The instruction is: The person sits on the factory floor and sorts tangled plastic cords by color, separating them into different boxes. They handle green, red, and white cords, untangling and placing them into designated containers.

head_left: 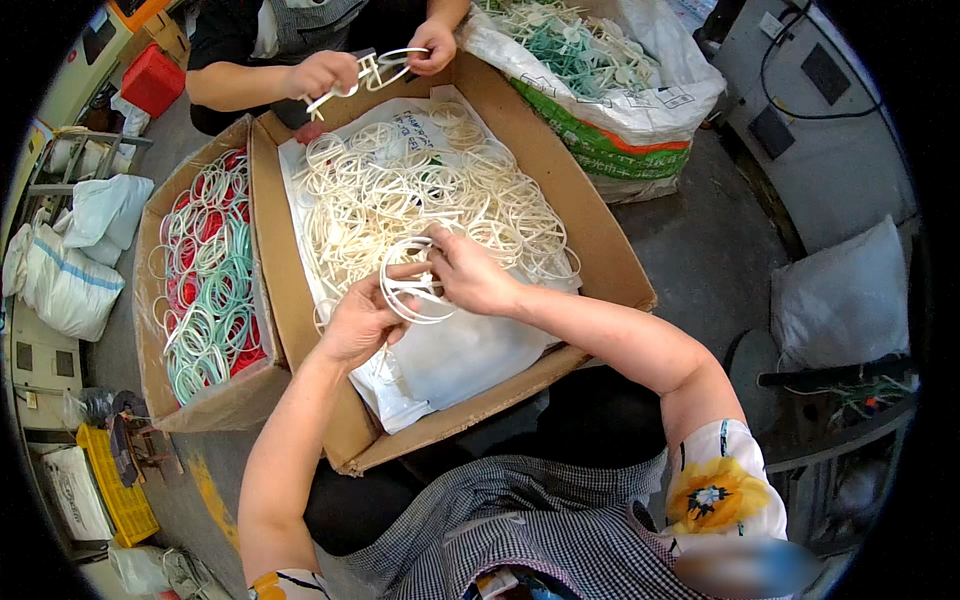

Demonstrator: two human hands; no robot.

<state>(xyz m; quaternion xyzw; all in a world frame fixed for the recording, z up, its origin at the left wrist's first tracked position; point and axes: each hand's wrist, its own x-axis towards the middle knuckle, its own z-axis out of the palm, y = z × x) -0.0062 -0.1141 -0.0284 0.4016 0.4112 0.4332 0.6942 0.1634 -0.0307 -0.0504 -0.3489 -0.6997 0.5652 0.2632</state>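
In front of me, above a large cardboard box (600, 235), a white plastic ring piece (425, 319) with thin crossbars is held between both hands. My left hand (358, 322) grips its left side, fingers reaching into the ring. My right hand (472, 275) pinches its upper right part; my fingers partly hide the inner bars. Beneath and beyond my hands, a heap of loose cream-white plastic rings (400, 190) lies in the box on white plastic sheeting (470, 355).
Across the box, another person's hands (325, 75) hold a white plastic ring piece (372, 75). At left, a narrower carton (200, 412) holds green, white and red rings (215, 325). A woven sack (610, 140) of plastic scraps stands far right. A yellow crate (118, 490) sits lower left.
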